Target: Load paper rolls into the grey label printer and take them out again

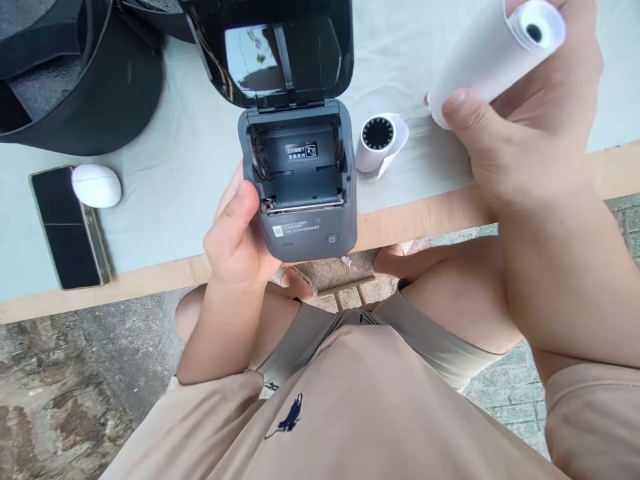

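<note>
A dark grey label printer [305,230] has its glossy black lid raised, and its inner compartment holds no roll. My left hand [237,237] grips the printer by its left side, thumb on the edge. On the right, my right hand [530,133] is wrapped round a white paper roll [480,63], tilted above the table, its thumb pressed on the lower end. Between the printer and my right hand, a smaller paper roll [373,150] with a black toothed core stands on the table, its loose end curling out.
A black zippered case [125,100] lies open at the back left. Nearer the left edge are a dark phone [63,233] and a white rounded case [97,185] touching its upper corner. The pale-covered table [165,230] has a bare wooden front edge.
</note>
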Demonstrator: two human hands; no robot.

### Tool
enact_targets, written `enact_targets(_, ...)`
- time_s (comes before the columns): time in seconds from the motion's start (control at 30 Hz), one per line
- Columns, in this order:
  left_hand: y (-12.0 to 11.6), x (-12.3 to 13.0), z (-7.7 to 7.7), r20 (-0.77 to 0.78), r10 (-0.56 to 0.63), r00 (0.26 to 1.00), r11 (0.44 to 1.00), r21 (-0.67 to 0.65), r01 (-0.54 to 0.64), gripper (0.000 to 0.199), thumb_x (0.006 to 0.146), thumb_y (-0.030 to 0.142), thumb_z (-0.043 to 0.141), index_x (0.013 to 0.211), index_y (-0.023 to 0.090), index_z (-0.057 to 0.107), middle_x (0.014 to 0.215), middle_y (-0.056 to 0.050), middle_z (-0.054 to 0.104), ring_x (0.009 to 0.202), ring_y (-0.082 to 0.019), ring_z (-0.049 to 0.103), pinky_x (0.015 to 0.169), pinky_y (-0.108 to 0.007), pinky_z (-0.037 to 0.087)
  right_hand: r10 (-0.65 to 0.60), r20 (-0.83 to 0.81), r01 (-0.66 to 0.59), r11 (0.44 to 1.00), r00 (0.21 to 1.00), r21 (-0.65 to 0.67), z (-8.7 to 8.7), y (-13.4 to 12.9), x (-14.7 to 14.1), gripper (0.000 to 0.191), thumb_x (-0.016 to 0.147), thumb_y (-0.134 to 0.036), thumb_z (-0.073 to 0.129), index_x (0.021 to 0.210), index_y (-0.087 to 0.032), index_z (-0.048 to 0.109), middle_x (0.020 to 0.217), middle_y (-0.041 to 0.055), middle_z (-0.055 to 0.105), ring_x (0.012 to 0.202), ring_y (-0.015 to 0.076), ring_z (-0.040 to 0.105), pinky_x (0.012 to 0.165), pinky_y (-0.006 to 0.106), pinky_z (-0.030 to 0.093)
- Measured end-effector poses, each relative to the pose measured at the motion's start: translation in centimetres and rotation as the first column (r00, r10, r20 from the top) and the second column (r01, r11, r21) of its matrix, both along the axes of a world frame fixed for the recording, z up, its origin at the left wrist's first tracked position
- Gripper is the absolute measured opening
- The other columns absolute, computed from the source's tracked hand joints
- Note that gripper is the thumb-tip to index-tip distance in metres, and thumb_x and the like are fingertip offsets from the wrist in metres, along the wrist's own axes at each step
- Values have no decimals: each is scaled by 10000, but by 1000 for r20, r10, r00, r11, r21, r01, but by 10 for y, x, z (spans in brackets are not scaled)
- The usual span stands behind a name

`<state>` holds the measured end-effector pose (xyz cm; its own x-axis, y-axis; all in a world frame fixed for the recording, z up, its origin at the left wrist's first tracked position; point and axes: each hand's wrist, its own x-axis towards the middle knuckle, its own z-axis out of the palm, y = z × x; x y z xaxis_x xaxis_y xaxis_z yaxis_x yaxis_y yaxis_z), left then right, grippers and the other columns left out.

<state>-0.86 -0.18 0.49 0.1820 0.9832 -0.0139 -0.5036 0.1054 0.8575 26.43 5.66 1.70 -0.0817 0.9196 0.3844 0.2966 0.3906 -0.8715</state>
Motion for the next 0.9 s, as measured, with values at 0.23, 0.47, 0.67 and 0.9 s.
enact_targets(0.23, -2, -1, 5, 5, -24, 1000, 996, -82, 24, 359, 943, 541, 670, 1154, 257, 725, 1216, -45, 793, 1505, -317, 548, 1169, -473, 557, -72, 555, 100, 995, 828, -20, 1, -1, 18, 469, 833, -203, 759, 1287, -227, 639, 1083, 15, 681, 958, 151, 632, 903, 326, 537)
enact_targets(0.47, -3, -1, 4, 25, 7, 1000, 999, -54, -5, 347, 974, 502, 629, 1177, 249, 753, 1141, -49, 815, 1288, -287, 731, 1146, -467, 587, -151, 520, -42, 939, 841, 340, 20, -26, -13, 616, 885, -435, 763, 1450, -276, 577, 1355, 100, 673, 1174, 324, 691, 904, 448, 581)
enact_targets(0.67, -4, 0, 5, 24, 37, 999, 997, -69, -36, 325, 978, 471, 643, 1179, 245, 763, 1154, -46, 821, 1260, -266, 746, 1175, -425, 564, -23, 692, -152, 970, 721, 190, 6, -30, -47, 407, 951, -173, 583, 1341, -288, 569, 1323, 94, 654, 1167, 260, 687, 938, 437, 611)
enact_targets(0.9, -2, 0, 4, 96, 18, 995, 996, -92, -9, 309, 963, 434, 683, 1174, 217, 745, 1069, -26, 837, 1017, -218, 822, 1055, -386, 640, 0, 386, -56, 989, 923, 135, 3, -26, -42, 546, 919, -220, 705, 1423, -337, 530, 1086, 19, 747, 884, 184, 722, 757, 342, 616)
